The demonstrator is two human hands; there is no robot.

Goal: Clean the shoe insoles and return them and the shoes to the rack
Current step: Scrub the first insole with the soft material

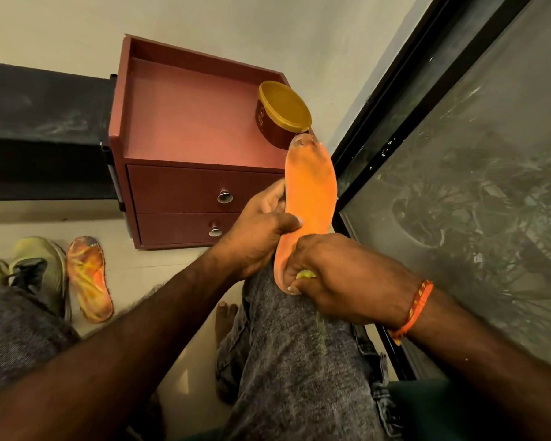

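Observation:
An orange insole (310, 192) stands upright over my right knee, its worn toe end pointing up. My left hand (261, 230) grips its middle from the left, thumb across the face. My right hand (337, 275) presses a small yellow-green cloth or sponge (306, 274) against the heel end, fingers curled round it. A second orange-and-yellow insole (89, 278) lies on the floor at the left, beside a pair of olive-green shoes (42, 265). The dark shoe rack (42, 128) stands at the far left.
A maroon two-drawer cabinet (185, 186) stands ahead, with a round tub with a gold lid (282, 113) on its top. A dark-framed glass door (458, 186) runs along the right. My jeans-clad legs fill the foreground, with a bare foot (225, 316) on the pale floor.

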